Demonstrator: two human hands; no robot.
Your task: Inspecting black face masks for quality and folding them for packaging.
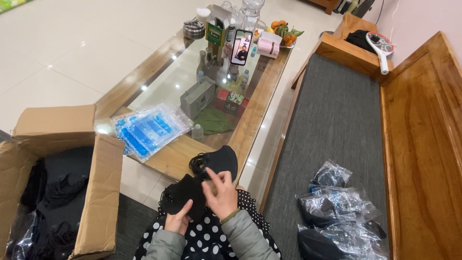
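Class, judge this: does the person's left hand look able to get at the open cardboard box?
Probably yes: the left hand holds black masks, but the cardboard box stands open just beside it, nothing between.

We see an open brown cardboard box (91,192) at our left and clear blue-printed plastic packets (150,128) on the glass table. A lit upright phone screen (241,47) stands farther back, and crinkled clear bags (339,212) lie on the grey bench cushion.

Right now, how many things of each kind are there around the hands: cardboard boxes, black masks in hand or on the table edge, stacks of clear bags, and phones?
Cardboard box: 1
Black masks: 2, one held by the left hand and right hand, one on the table edge
Stack of clear bags with blue print: 1
Phone: 1
Total: 5
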